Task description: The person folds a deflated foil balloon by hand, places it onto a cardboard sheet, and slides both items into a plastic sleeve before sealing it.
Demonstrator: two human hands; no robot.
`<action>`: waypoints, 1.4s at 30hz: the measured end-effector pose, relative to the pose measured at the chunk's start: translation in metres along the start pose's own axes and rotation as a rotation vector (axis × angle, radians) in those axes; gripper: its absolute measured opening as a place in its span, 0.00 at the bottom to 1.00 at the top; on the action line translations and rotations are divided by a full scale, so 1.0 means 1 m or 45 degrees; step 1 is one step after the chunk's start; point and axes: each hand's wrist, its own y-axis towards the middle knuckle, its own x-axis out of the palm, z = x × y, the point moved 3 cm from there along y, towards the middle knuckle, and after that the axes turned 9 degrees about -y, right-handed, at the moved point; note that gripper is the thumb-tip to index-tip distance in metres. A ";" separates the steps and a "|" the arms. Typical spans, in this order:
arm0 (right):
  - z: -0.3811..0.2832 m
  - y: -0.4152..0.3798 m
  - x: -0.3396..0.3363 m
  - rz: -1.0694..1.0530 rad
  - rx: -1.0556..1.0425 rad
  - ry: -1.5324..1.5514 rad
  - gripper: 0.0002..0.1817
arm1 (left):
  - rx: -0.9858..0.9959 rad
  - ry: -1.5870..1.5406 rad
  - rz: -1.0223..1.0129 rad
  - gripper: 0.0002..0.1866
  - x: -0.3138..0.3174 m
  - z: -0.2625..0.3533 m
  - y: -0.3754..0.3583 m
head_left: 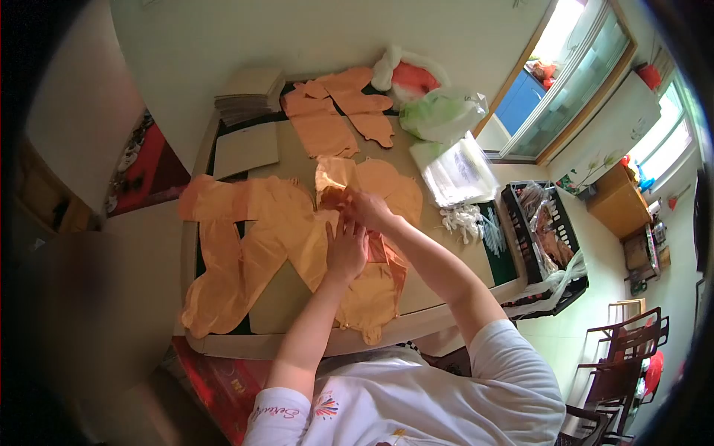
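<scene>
Flat, shiny orange pieces that look like uninflated foil balloons (264,215) overlap across the table in front of me. My left hand (347,249) lies on the foil near the middle, fingers stretched out, with the fingertips close to my right hand. Just beyond it, my right hand (368,208) has its fingers closed on a folded foil balloon (336,175), whose upper part stands up and catches the light. The fingertips are partly hidden. A bear-like foil piece (372,301) lies below my right forearm, near the table's front edge.
More orange foil pieces (323,123) lie at the back, beside stacked cardboard sheets (249,93). Clear plastic sleeves (461,175), a green-tinted bag (446,115), small white pieces (462,221) and thin sticks (492,234) lie to the right. A black crate (517,215) stands past the table's right edge.
</scene>
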 end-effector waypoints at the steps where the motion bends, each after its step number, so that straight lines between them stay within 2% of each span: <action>1: 0.001 0.001 0.001 -0.107 -0.190 0.125 0.18 | -0.037 0.004 -0.039 0.25 -0.001 0.001 0.001; 2: 0.009 0.008 -0.003 -0.103 -0.075 0.294 0.24 | -0.009 0.007 -0.018 0.26 0.000 0.000 0.001; 4: 0.059 0.026 -0.008 -0.030 0.482 0.851 0.24 | 0.045 0.012 0.026 0.26 0.005 -0.003 0.000; 5: 0.077 0.020 -0.021 0.394 0.662 0.244 0.27 | 0.041 0.004 0.028 0.26 0.006 -0.004 -0.001; 6: 0.098 0.021 -0.028 0.392 0.803 -0.290 0.28 | 0.038 -0.001 0.032 0.26 0.007 -0.003 -0.001; 7: 0.099 0.014 -0.032 0.386 0.826 -0.576 0.29 | 0.033 -0.006 0.037 0.26 0.008 -0.004 -0.002; 8: 0.103 0.008 -0.032 0.348 0.968 -0.505 0.27 | 0.027 -0.020 0.025 0.26 0.008 -0.005 -0.002; 11: 0.115 0.015 -0.029 0.292 0.821 -0.337 0.26 | 0.019 -0.054 0.028 0.26 0.008 -0.005 0.000; 12: 0.107 0.018 -0.031 0.395 0.800 -0.321 0.26 | 0.025 -0.050 0.049 0.25 0.007 -0.004 -0.001; 15: 0.096 0.017 -0.038 0.289 0.676 0.602 0.25 | 0.065 -0.031 0.109 0.25 0.011 -0.005 -0.004; 16: 0.102 0.019 -0.027 0.183 0.735 1.772 0.22 | 0.083 -0.023 0.131 0.25 0.012 -0.006 -0.004; 19: 0.106 0.001 -0.023 0.417 0.576 0.387 0.17 | 0.068 -0.043 0.132 0.24 0.010 -0.005 -0.003; 20: 0.101 -0.013 -0.014 0.495 0.414 -0.092 0.18 | 0.080 -0.051 0.139 0.24 0.011 -0.006 -0.003; 23: 0.067 -0.039 -0.007 0.429 0.153 -0.117 0.19 | 0.085 -0.071 0.163 0.23 0.014 -0.007 -0.003; 28: 0.031 -0.059 0.001 0.362 0.083 -0.099 0.24 | 0.066 -0.071 0.117 0.24 0.006 -0.005 -0.001; 31: 0.028 -0.062 0.007 0.409 0.046 -0.102 0.25 | 0.066 -0.090 0.137 0.24 0.007 -0.005 -0.002; 34: 0.022 -0.064 0.006 0.468 0.026 -0.067 0.26 | 0.058 -0.087 0.128 0.24 0.007 -0.005 -0.002; 37: 0.019 -0.062 0.004 0.558 0.005 -0.194 0.27 | 0.050 -0.102 0.107 0.24 0.007 -0.005 -0.002; 42: 0.021 -0.047 0.000 0.571 0.193 -0.078 0.21 | 0.026 -0.100 0.061 0.23 0.004 -0.004 -0.001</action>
